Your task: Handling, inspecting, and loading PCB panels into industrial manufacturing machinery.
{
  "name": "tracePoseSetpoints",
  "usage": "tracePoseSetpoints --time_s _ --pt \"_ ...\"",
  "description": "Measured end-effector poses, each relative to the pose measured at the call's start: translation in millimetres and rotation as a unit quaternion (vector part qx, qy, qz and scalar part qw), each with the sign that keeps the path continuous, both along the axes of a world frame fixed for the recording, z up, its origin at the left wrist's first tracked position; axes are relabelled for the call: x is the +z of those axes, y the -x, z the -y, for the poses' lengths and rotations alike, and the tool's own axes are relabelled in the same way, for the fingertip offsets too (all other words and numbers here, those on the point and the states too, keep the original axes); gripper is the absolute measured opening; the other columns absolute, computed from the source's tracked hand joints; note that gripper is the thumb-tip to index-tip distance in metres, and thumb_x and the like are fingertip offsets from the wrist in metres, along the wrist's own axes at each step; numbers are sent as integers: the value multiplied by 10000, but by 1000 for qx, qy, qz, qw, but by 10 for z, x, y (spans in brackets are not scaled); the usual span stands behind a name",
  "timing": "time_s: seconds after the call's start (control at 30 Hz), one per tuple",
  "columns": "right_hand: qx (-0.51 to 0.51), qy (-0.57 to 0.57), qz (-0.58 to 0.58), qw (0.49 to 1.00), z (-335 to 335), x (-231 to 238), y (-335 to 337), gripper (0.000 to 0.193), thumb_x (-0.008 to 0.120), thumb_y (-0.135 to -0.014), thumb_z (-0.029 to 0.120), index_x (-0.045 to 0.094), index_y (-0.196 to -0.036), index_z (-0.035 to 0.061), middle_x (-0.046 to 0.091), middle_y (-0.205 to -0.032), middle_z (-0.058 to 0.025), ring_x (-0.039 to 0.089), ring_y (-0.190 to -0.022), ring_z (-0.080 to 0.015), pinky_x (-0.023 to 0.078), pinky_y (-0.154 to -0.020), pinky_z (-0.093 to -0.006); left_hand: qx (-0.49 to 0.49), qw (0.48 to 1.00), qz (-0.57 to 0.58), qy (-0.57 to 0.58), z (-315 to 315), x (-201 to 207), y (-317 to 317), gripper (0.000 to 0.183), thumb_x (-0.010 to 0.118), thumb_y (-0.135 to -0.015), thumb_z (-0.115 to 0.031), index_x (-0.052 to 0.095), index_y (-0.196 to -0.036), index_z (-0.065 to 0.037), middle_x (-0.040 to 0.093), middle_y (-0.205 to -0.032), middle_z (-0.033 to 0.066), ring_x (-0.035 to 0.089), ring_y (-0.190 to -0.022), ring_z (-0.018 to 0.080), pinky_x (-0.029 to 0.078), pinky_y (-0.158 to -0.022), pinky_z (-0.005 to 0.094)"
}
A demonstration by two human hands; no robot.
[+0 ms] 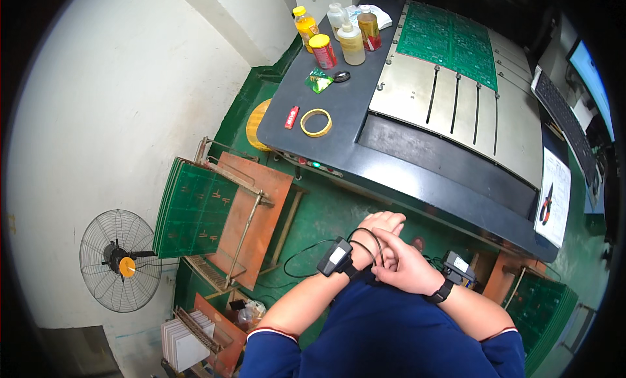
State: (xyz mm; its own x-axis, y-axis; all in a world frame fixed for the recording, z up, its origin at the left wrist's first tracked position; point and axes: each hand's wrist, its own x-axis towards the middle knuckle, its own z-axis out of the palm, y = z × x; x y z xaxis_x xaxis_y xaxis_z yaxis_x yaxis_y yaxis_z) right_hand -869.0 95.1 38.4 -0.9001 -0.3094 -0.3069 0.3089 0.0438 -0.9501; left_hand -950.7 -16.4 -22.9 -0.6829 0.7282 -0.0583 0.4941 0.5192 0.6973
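white wall [130,85] | green floor [332,212] | dark-topped table [355,114] | 1 wire-caged fan [127,267]

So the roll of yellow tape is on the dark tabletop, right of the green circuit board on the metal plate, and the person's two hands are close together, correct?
No: in the head view, the roll of yellow tape is on the dark tabletop to the left of that green circuit board. The left hand and right hand are close together.

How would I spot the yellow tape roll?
Find the dark grey machine table. On its left side, near the front edge, lies the round yellow tape roll, beside a small red rectangular object; its wide open hole sets it apart.
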Motion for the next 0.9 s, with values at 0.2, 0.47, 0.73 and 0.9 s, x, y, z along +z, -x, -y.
tracePoseSetpoints --time_s 0.2,0.47,0.73,0.9 --pt "-5 -76 -67 995 -4 -17 -20 664 679 -742 94 350 -1317 44 571 -690 -57 571 -603 -125 470 -576 -262 -13 994 90 -61 26 -145 -157 243 490 -878 -221 561 -1012 -32 602 -881 184 580 -828 356 476 -705 401" --pt "-18 -146 -89 985 -99 94 -18 575 674 -765 95 416 -1277 55 619 -736 -77 624 -646 -151 502 -606 -264 149 842 434 -283 154 -113 15 176 532 -899 -173 569 -1002 -34 622 -858 80 597 -772 142 502 -674 263" --pt "-102 -75 -39 991 -487 -104 -173 408 614 -816 57 482 -1202 33 614 -774 -34 575 -667 -68 482 -609 -217 132 974 80 -166 470 466 355 175 548 -879 -149 586 -969 -4 630 -872 81 607 -782 156 488 -721 285" --pt "-166 -125 9 978 -869 -301 -394 305 608 -811 68 547 -1101 -8 619 -786 -39 589 -693 -83 490 -654 -224 -3 919 395 1 972 -133 223 226 482 -924 -205 572 -1006 -14 613 -897 46 571 -829 138 450 -778 283"
